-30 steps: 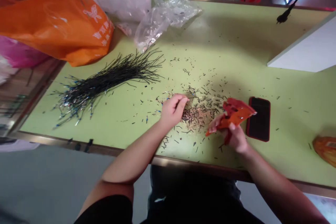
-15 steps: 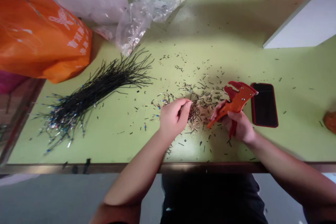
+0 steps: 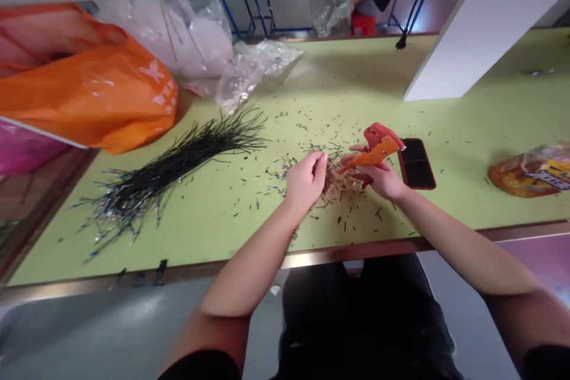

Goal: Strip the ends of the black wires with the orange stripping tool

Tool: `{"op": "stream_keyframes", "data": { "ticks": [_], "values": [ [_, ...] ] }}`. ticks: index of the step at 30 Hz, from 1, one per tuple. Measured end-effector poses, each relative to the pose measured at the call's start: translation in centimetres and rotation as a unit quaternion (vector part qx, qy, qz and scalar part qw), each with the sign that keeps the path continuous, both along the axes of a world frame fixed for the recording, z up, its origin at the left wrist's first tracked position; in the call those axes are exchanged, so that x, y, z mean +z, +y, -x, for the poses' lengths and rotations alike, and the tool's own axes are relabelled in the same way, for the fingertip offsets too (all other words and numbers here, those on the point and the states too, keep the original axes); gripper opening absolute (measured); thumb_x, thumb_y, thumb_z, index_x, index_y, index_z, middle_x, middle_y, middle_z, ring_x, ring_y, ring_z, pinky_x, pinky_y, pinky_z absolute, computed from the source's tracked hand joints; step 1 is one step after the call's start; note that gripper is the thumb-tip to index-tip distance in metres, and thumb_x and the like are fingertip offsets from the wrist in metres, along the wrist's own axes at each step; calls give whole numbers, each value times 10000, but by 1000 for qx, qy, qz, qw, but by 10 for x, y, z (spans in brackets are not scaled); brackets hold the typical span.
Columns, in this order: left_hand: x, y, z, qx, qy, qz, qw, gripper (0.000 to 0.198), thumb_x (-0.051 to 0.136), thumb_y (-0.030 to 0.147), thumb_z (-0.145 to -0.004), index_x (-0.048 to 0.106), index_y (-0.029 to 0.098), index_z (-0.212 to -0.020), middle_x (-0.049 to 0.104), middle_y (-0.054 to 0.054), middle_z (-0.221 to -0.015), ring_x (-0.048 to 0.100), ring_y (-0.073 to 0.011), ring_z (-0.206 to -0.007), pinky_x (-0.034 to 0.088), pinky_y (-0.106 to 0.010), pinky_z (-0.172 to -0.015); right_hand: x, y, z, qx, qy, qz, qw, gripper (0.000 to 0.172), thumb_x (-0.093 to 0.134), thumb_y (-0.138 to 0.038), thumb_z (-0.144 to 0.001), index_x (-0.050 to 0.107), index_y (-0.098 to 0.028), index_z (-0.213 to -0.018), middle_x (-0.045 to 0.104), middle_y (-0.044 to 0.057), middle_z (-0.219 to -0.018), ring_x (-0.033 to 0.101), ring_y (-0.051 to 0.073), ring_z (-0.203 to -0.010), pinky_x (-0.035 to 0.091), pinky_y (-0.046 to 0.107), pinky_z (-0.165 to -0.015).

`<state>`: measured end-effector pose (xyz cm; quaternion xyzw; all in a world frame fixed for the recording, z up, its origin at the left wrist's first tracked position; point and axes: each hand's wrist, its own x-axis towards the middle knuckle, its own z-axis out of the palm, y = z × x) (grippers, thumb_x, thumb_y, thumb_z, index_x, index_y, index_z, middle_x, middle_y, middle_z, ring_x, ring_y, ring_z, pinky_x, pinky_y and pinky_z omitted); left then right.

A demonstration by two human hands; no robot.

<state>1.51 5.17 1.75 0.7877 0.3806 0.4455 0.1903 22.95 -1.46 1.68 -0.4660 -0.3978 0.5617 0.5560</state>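
Orange wire stripper (image 3: 376,151) clenched in the right hand (image 3: 378,177) beside a black phone (image 3: 416,163) on the green worktop (image 3: 449,217); left hand (image 3: 306,181), curled over wire scraps (image 3: 335,183), grip unclear.

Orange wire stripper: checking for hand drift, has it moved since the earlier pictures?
Yes, slightly: the orange wire stripper now sits farther toward the top end of the black phone.

Head-worn camera looks down over the table (image 3: 463,148).
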Motion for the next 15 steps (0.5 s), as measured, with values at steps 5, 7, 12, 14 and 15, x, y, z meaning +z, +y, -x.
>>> {"op": "stream_keyframes", "data": {
  "ticks": [5, 7, 12, 14, 15],
  "values": [
    [4, 8, 6, 49, -34, -41, 997, 288, 532, 368, -1096, 728, 183, -995, 745, -17, -744, 628, -120, -590, 443, -248, -607, 4, 21, 13, -5, -49, -45, 998, 302, 842, -410, -827, 714, -231, -1034, 793, 51, -1034, 749, 233, -1014, 634, 383, -894],
    [5, 7, 7, 49, -19, -69, 996, 277, 534, 349, -1101, 735, 184, -1004, 761, -25, -763, 638, -123, -597, 449, -256, -611, 2, 22, 22, -15, -43, -70, 996, 277, 845, -424, -824, 711, -237, -979, 773, 43, -970, 737, 238, -973, 632, 401, -892],
    [6, 0, 5, 51, 39, -150, 987, 264, 551, 317, -1103, 762, 187, -1012, 821, -58, -857, 729, -148, -686, 517, -269, -660, 1, 12, 37, 27, -3, -92, 995, 296, 834, -504, -864, 703, -249, -941, 727, 30, -883, 708, 232, -854, 632, 430, -859],
    [7, -4, 4, 45, 52, -167, 984, 253, 559, 309, -1100, 762, 194, -1002, 827, -54, -856, 746, -153, -701, 535, -271, -664, 0, 7, 39, 42, 0, -83, 996, 333, 797, -565, -897, 708, -248, -953, 716, 29, -859, 706, 233, -832, 634, 430, -842],
    [7, -6, 4, 38, 53, -173, 983, 237, 567, 300, -1095, 759, 196, -1003, 828, -51, -854, 751, -154, -704, 541, -273, -665, -1, 6, 39, 46, -6, -78, 996, 350, 775, -588, -914, 711, -247, -958, 714, 31, -858, 705, 234, -826, 635, 430, -831]
  ]
}}
